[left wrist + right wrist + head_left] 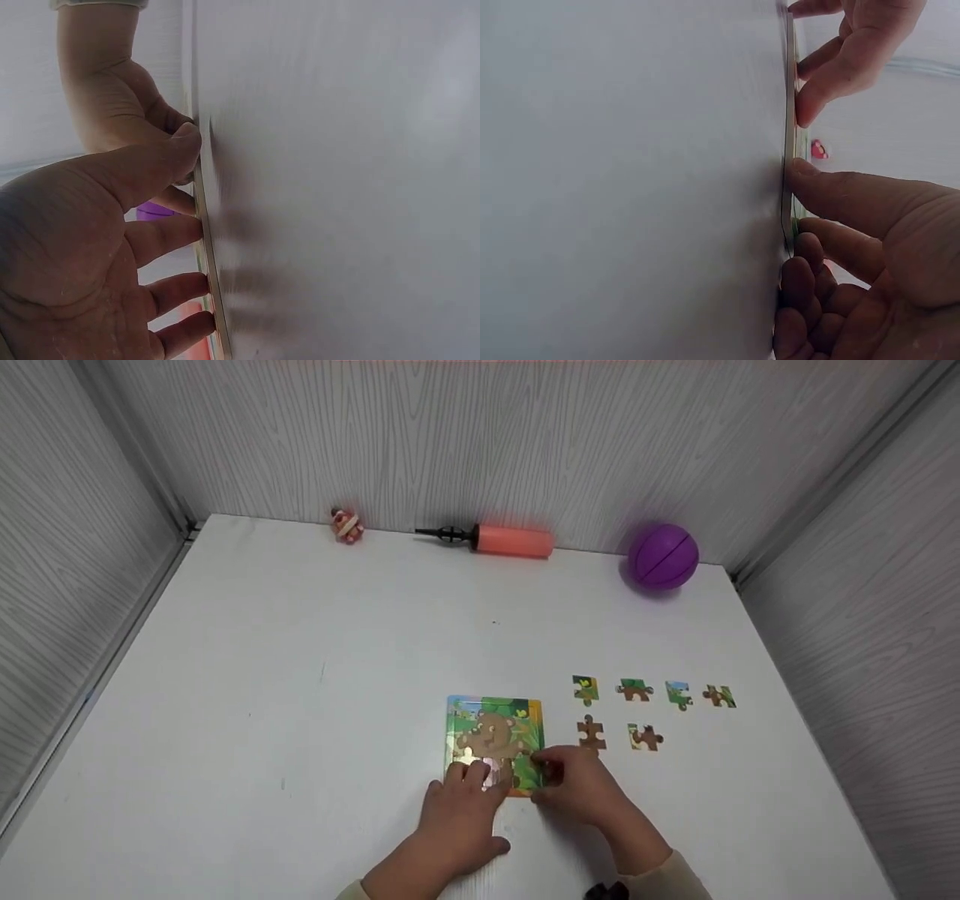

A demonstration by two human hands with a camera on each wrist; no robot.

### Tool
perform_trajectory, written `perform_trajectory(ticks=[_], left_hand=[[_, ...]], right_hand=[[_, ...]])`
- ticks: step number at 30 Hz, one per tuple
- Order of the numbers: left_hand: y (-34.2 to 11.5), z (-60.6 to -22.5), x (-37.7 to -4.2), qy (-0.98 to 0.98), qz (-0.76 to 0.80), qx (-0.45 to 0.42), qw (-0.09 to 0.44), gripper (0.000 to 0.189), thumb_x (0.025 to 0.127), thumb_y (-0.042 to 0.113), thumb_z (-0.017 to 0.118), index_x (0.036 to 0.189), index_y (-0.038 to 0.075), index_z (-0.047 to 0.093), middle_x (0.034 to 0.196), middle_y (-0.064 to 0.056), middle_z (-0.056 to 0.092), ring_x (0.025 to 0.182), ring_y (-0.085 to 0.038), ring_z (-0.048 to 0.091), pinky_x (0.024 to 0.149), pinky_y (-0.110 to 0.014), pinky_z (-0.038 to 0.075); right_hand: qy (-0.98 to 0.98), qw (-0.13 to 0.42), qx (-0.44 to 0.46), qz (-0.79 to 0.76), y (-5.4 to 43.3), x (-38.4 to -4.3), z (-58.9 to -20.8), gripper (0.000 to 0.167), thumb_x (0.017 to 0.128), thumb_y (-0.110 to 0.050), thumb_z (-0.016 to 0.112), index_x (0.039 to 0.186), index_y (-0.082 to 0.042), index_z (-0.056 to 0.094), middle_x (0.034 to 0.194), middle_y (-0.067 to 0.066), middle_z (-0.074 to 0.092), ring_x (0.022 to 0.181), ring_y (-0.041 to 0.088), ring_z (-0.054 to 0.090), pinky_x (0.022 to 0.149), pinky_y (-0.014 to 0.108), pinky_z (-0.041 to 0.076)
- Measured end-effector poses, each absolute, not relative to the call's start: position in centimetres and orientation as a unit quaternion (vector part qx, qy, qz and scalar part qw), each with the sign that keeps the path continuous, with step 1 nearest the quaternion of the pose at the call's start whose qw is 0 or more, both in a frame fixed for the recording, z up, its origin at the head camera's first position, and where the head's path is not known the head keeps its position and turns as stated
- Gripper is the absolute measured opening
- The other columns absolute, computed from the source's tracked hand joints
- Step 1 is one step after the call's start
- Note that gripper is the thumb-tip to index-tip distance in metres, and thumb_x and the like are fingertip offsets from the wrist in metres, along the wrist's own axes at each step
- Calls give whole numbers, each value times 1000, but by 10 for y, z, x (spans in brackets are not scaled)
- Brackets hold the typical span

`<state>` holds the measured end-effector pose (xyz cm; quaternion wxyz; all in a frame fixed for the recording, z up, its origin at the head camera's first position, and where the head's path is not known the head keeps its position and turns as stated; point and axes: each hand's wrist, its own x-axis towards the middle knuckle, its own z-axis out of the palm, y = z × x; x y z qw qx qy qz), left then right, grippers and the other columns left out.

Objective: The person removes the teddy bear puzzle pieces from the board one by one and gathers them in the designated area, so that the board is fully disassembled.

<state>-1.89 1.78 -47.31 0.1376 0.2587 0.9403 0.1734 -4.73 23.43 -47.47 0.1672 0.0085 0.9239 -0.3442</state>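
A square jigsaw puzzle (495,727) with a brown bear picture lies in a thin tray (448,727) on the white table. My left hand (461,814) spreads its fingertips over the near part of the picture, the thumb off to the side. In the left wrist view those fingers (176,292) reach out fairly straight onto the thin board. At the near right corner, my right hand (589,787) grips the board between thumb and index finger. Its thumb (806,169) touches the board's edge in the right wrist view, with the other fingers curled beneath.
Several loose jigsaw pieces, among them a brown one (590,733) and a green one (679,694), lie right of the puzzle. Along the back stand a small figurine (346,526), a red hand pump (514,541) and a purple ball (664,556). Grey panels (450,435) enclose the table.
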Motion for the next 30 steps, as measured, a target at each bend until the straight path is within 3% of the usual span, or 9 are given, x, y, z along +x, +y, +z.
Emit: perform_trajectory(ticks=[13, 30], left_hand=[[18, -468, -16, 944, 171, 249, 130, 70, 80, 48, 89, 141, 20, 69, 136, -9, 51, 126, -33, 44, 83, -52, 48], [19, -471, -18, 943, 172, 249, 139, 69, 81, 48, 89, 141, 20, 69, 138, -10, 52, 127, -34, 45, 85, -53, 48]], right_hand=[[905, 154, -9, -397, 238, -52, -480, 43, 74, -1, 93, 110, -8, 72, 87, 3, 61, 82, 21, 54, 68, 36, 48], [907, 149, 13, -394, 233, -47, -480, 46, 75, -2, 93, 113, -11, 68, 96, 3, 62, 90, 22, 58, 79, 39, 53]])
